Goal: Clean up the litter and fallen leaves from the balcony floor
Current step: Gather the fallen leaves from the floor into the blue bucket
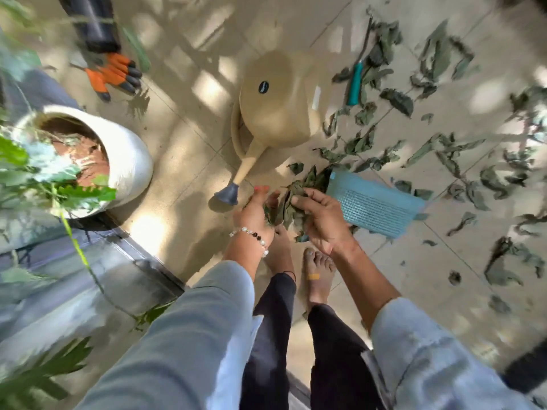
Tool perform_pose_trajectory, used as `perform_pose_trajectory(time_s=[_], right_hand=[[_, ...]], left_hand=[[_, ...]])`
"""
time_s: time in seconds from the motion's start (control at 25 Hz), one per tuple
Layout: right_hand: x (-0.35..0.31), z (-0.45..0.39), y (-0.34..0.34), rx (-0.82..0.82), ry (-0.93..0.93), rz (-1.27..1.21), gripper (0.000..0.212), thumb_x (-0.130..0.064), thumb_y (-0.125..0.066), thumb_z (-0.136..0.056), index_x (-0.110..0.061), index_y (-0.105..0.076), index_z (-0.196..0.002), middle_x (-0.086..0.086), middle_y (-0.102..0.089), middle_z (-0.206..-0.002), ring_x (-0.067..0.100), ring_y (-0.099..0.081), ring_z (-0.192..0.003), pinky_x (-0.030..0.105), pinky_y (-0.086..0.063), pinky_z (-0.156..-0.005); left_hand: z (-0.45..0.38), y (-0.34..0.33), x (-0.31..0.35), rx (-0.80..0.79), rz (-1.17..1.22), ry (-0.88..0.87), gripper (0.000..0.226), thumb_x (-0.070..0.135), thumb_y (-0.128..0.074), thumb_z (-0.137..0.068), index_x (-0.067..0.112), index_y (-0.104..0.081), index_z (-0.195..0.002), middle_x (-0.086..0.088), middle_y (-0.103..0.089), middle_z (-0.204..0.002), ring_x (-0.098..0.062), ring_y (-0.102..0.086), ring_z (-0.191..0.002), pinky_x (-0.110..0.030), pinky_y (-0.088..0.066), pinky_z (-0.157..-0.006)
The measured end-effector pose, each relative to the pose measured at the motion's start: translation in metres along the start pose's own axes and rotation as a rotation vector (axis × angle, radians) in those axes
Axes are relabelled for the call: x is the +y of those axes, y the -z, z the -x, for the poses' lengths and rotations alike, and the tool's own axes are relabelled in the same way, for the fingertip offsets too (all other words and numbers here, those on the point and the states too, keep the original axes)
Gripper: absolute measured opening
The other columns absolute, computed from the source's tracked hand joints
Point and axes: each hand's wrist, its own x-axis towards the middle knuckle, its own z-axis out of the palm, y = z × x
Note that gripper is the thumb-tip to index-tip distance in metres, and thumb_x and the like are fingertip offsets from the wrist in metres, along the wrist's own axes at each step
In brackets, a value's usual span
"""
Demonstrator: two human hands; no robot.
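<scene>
A bundle of dry green leaves (285, 202) is held between my two hands, above my bare feet. My left hand (256, 213), with a bead bracelet at the wrist, cups the bundle from the left. My right hand (321, 214) grips it from the right, fingers curled over the leaves. Many more fallen leaves (444, 149) lie scattered over the beige floor tiles to the right. A light blue dustpan-like tray (376, 204) lies on the floor just right of my right hand, with leaves at its near end.
A beige watering can (278, 105) stands just beyond my hands, spout toward me. A teal-handled tool (355, 82) lies among the leaves. Orange-and-black gloves (114, 74) and a dark roll (91, 22) lie at the back left. A white plant pot (124, 155) stands at left.
</scene>
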Motion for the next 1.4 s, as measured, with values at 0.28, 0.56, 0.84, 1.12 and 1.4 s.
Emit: perform_pose_trajectory(time_s=[0.28,0.56,0.84,1.12,1.4], right_hand=[[-0.067,0.175,-0.035,0.348,0.469,-0.492,0.026,0.012,-0.040,-0.079,-0.008,-0.053,-0.068,-0.005,-0.058,-0.055,0.007,-0.056,-0.054,0.018,-0.048,-0.055],[-0.081,0.309,0.046,0.570,0.779,-0.723,0.025,0.000,-0.042,-0.093,-0.009,-0.061,-0.081,-0.002,-0.065,-0.070,0.011,-0.062,-0.068,0.023,-0.051,-0.064],[-0.014,0.402,0.210,0.926,0.818,-1.052,0.024,-0.005,-0.057,-0.086,-0.017,-0.060,-0.066,0.002,-0.057,-0.065,0.013,-0.052,-0.062,0.022,-0.046,-0.056],[0.116,0.466,0.363,1.091,0.907,-1.387,0.023,0.005,-0.044,-0.093,-0.011,-0.052,-0.078,-0.002,-0.061,-0.063,0.009,-0.056,-0.060,0.019,-0.048,-0.057],[0.255,0.451,0.466,1.073,0.934,-1.855,0.018,-0.007,-0.043,-0.094,-0.010,-0.061,-0.094,0.005,-0.066,-0.088,0.017,-0.064,-0.081,0.023,-0.055,-0.066]], left_hand=[[0.199,-0.092,-0.015,-0.346,-0.225,0.007,0.037,0.042,-0.048,-0.098,0.012,-0.065,-0.084,-0.008,-0.068,-0.081,-0.021,-0.066,-0.065,-0.029,-0.056,-0.062],[0.329,-0.125,-0.130,-0.573,-0.818,-0.135,0.053,0.052,-0.054,-0.091,0.002,-0.070,-0.100,-0.021,-0.068,-0.104,-0.030,-0.064,-0.095,-0.037,-0.053,-0.087],[0.396,-0.112,-0.326,-0.844,-1.362,-0.121,0.044,0.049,-0.037,-0.099,0.022,-0.072,-0.103,-0.009,-0.068,-0.108,-0.021,-0.062,-0.096,-0.035,-0.048,-0.095],[0.403,-0.039,-0.532,-1.049,-1.774,-0.019,0.041,0.041,-0.038,-0.102,0.019,-0.072,-0.103,-0.008,-0.071,-0.103,-0.018,-0.064,-0.093,-0.036,-0.049,-0.097],[0.338,0.036,-0.667,-0.913,-1.926,0.223,0.052,0.059,-0.044,-0.093,0.016,-0.074,-0.098,-0.019,-0.070,-0.107,-0.033,-0.065,-0.107,-0.045,-0.050,-0.099]])
